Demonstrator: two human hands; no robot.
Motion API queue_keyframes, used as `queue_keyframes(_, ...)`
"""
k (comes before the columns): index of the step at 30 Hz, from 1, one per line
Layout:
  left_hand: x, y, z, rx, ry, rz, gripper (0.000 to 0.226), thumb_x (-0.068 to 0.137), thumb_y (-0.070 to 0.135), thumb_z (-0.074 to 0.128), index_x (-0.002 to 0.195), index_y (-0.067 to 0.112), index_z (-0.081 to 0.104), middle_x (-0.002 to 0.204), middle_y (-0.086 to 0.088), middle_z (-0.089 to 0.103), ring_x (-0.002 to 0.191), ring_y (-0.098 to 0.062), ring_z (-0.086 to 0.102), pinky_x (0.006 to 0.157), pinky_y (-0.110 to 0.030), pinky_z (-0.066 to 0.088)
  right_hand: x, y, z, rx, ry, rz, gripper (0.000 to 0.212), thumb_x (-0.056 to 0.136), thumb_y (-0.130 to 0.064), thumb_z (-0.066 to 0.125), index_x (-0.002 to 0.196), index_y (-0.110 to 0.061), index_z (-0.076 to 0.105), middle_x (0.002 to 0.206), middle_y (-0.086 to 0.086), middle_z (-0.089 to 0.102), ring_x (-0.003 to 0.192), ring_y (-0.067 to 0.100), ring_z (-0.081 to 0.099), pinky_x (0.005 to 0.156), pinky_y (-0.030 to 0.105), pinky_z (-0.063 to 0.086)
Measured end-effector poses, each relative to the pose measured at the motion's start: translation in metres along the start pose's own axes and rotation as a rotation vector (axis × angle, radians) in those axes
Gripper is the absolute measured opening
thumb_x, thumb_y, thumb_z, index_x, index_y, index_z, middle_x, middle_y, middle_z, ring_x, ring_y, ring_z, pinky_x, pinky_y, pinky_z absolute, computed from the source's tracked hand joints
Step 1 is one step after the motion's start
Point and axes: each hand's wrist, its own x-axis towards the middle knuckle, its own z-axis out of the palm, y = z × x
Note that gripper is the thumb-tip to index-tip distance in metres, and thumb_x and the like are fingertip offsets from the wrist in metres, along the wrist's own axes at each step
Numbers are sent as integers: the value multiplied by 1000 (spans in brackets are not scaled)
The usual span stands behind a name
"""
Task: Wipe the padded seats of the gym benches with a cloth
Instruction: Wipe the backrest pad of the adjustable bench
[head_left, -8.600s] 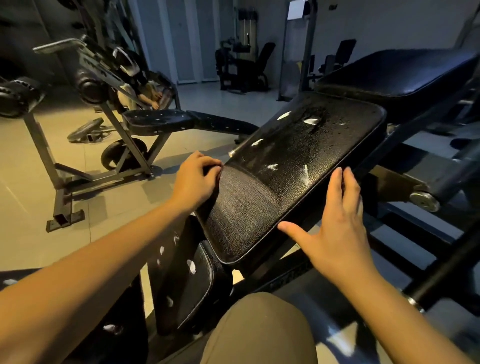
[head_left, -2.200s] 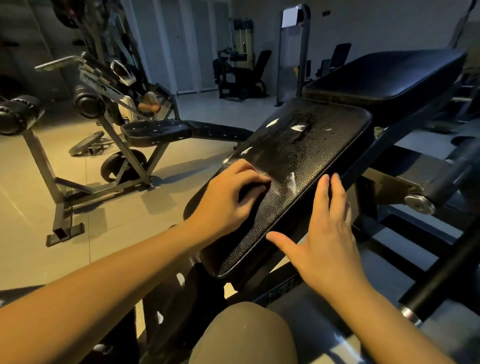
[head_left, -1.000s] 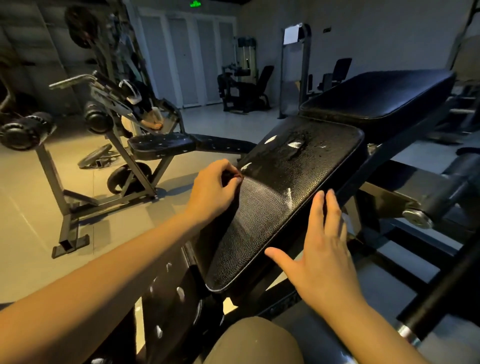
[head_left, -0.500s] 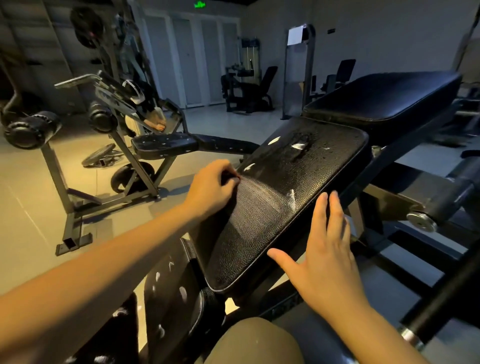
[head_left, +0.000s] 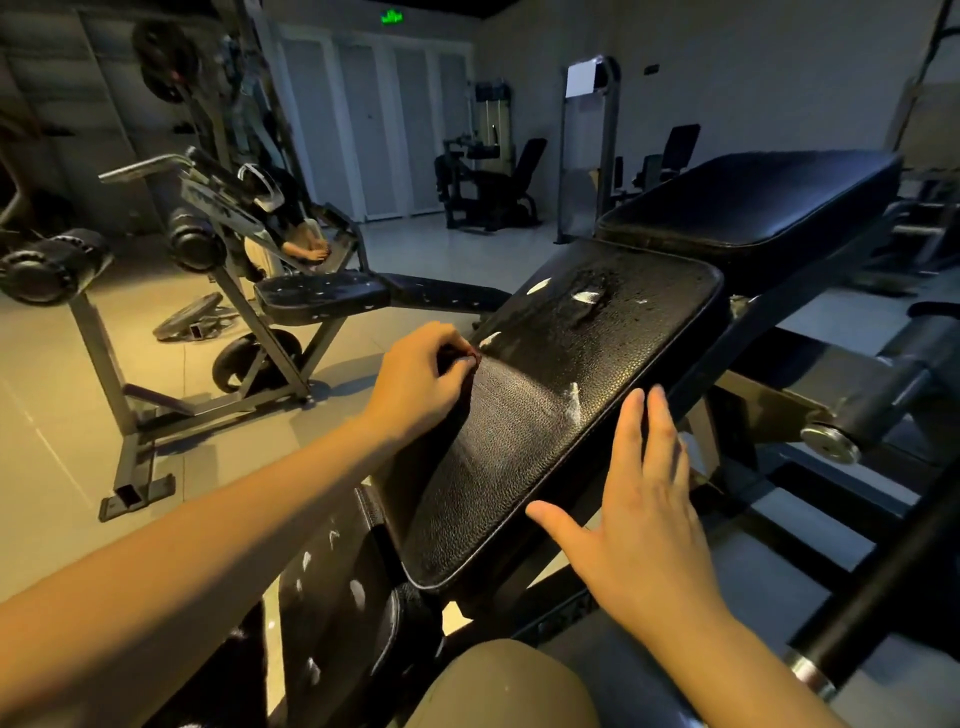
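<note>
As cloth (head_left: 471, 359) touches seat (head_left: 545, 415) edge, left hand (head_left: 415, 384) grips.

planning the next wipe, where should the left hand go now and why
Probably sweep the left hand and its cloth across the far end of the seat pad: droplets speckle it there, while the near half shows wipe streaks.

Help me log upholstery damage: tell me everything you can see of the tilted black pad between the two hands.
The tilted pad is black, grainy leather-like upholstery with rounded corners, sloping up away from the person. Its upper half carries white tears; the near half looks streaked. The left hand holds a dark cloth, mostly hidden, at its left edge; the right hand rests straight fingers on its right edge. A second pad sits beyond its top.
</note>
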Motion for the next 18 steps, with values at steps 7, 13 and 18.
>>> queue_keyframes(7, -60, 46, -10, -104, -229, 455, 9, 92, 9, 73, 98, 8, 66, 102, 2, 61, 94, -16, 61, 81, -26, 50, 0, 0, 1, -15, 16, -14, 127, 80, -77, 57, 155, -22, -29, 162, -6, -34, 155, 24, -11, 121, 45, 25)
queue_keyframes(13, 4, -19, -4, 101, -46, 68, 9, 94, 21, 69, 99, 14, 67, 96, 0, 65, 95, -22, 62, 87, -47, 52, -1, 1, 3, -19, 11, -12, 126, 79, -79, 54, 155, -22, -30, 162, -7, -34, 154, 26, -11, 121, 47, 25)
queue_keyframes(18, -40, 44, -8, -101, -127, 317, 8, 93, 17, 70, 99, 12, 68, 102, 1, 67, 99, -17, 65, 87, -39, 53, 0, -1, 1, 1, 4, -7, 126, 80, -75, 57, 155, -23, -29, 162, -7, -35, 154, 25, -12, 122, 48, 21)
